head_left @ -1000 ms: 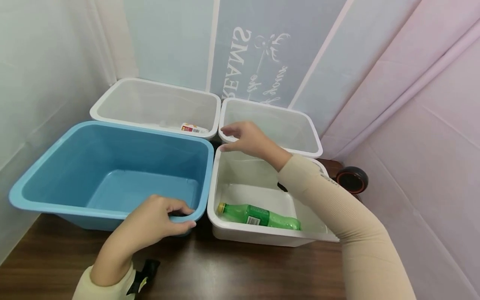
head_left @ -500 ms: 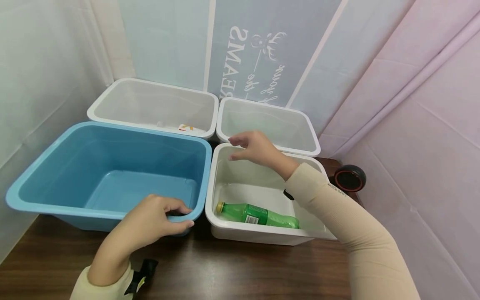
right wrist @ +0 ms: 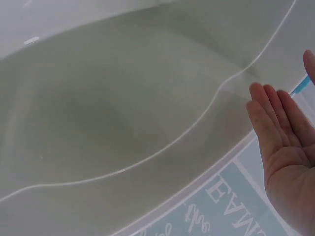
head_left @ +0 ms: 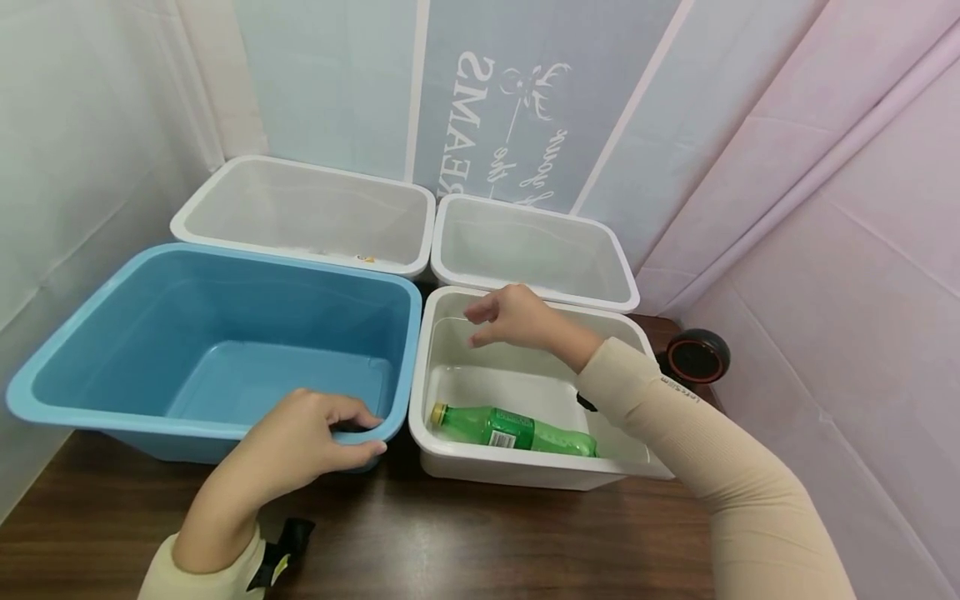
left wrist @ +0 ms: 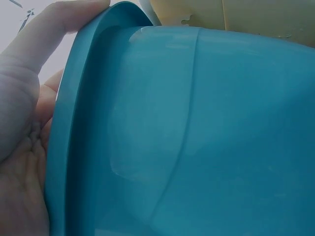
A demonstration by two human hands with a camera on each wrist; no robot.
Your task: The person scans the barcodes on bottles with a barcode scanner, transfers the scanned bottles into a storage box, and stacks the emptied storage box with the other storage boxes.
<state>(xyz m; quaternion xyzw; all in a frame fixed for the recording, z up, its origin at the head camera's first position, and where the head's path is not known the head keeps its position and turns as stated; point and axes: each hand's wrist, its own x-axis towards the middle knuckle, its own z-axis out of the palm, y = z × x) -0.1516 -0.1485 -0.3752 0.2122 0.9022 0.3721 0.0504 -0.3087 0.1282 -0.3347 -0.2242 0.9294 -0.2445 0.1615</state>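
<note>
My left hand (head_left: 303,437) grips the near right corner of the blue bin (head_left: 135,421), thumb outside and fingers over the rim; the left wrist view shows the hand (left wrist: 24,113) along the rim. The right hand (head_left: 521,318) hangs over the far part of the front white bin (head_left: 517,475), fingers extended, holding nothing; in the right wrist view the hand (right wrist: 288,152) has straight fingers, apart from the bin wall (right wrist: 123,98). A green bottle (head_left: 517,431) with a yellow cap lies on its side in that bin, nearer me than the right hand.
Behind stand two more white bins, a back left one (head_left: 300,171) with a small item (head_left: 365,259) mostly hidden by its near rim, and a back right one (head_left: 540,212). A round black object (head_left: 697,356) is at the right. Curtains hang behind.
My right hand has moved from near the back bins' adjoining corners toward me and slightly right, over the front white bin. The item in the back left bin has sunk lower behind its rim.
</note>
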